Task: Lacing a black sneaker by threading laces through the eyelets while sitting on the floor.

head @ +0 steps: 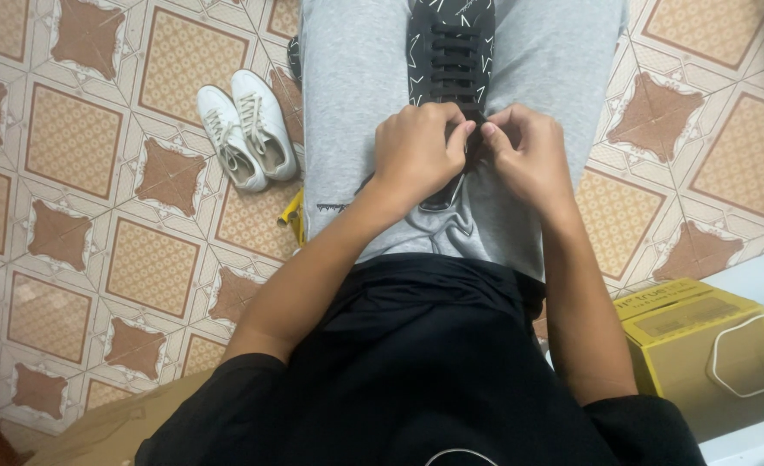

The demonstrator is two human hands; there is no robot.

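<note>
Both hands, left hand [414,151] and right hand [527,155], pinching black laces [454,65], knot hidden, shoe [451,43] toe cut off

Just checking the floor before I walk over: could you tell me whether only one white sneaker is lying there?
No, a pair of white sneakers lies side by side on the tiled floor.

Open tiled floor [80,285] left of the lap, except white sneakers [246,129]; yellow box [701,345] close right.

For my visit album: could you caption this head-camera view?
Both hands, left hand and right hand, pinch the laces of a black patterned shoe on grey-trousered lap; white sneakers on the tiled floor.
</note>
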